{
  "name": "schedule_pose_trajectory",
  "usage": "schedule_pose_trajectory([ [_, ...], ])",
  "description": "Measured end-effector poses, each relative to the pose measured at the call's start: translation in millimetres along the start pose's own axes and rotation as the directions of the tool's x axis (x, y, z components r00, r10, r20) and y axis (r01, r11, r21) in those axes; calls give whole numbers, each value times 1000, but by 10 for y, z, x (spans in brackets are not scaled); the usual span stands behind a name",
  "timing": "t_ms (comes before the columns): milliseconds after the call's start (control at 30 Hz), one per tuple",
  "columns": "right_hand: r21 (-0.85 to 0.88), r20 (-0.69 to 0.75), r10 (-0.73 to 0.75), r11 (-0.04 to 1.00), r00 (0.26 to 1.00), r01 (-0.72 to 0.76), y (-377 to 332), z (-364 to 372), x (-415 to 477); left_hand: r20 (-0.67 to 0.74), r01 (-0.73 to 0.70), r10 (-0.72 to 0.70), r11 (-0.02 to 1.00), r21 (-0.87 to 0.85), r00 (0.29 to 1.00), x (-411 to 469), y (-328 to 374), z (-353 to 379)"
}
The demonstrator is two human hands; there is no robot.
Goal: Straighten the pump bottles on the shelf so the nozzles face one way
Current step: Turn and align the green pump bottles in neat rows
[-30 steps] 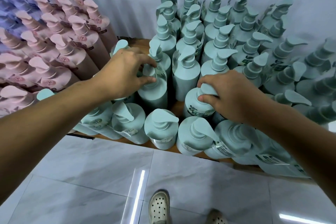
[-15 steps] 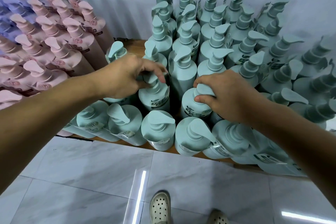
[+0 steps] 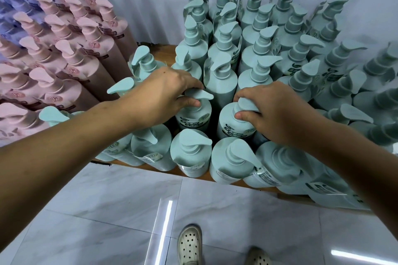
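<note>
Several teal pump bottles stand packed on a wooden shelf (image 3: 165, 51). My left hand (image 3: 163, 94) grips the pump head of a teal bottle (image 3: 193, 118) in the second row; its nozzle sticks out to the right past my fingers. My right hand (image 3: 273, 109) grips the pump head of the neighbouring teal bottle (image 3: 232, 127), and my fingers hide most of that nozzle. In the front row, one bottle (image 3: 191, 153) points its nozzle right and another (image 3: 234, 161) points right and toward me. Nozzles further back point in mixed directions.
Pink pump bottles (image 3: 64, 60) fill the shelf to the left, with purple ones (image 3: 13, 6) behind them. A white wall rises behind the shelf. Below lies a glossy tiled floor (image 3: 107, 211) with my shoes (image 3: 189, 245) on it.
My left hand has turned the pump head it grips, so the nozzle now points right. My right hand has stayed on its bottle. The camera has shifted slightly.
</note>
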State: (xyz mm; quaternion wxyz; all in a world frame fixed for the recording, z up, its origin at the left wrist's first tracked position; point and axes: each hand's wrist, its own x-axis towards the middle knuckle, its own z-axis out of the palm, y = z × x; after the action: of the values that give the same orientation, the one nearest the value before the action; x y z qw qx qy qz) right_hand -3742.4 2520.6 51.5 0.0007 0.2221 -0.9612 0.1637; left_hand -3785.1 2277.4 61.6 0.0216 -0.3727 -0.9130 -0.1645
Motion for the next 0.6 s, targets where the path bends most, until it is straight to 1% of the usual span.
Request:
schedule_pose_trajectory([
  [100,0,-4,2,1000,1000,-2,2,8,0,-11,-35,34,999,-17,999,19,46,34],
  [233,0,-8,-7,1000,1000,7,4,2,-16,11,-43,44,997,-70,999,32,53,74],
  [333,-4,-4,-7,1000,1000,7,3,2,-12,19,-20,22,996,-91,1000,30,56,97],
  [433,-6,12,0,1000,1000,0,-13,-1,-7,35,58,-53,984,-170,998,-9,90,37],
  [500,-2,27,3,1000,1000,-3,-14,-22,-7,-16,123,-130,966,-229,991,-51,58,-107],
  [533,3,33,2,1000,999,-2,-13,-37,-9,-79,150,-174,958,-244,982,-81,8,-205],
  [600,1,48,4,1000,999,-4,-23,-52,1,-206,236,-292,937,-259,934,-174,-179,-413],
])
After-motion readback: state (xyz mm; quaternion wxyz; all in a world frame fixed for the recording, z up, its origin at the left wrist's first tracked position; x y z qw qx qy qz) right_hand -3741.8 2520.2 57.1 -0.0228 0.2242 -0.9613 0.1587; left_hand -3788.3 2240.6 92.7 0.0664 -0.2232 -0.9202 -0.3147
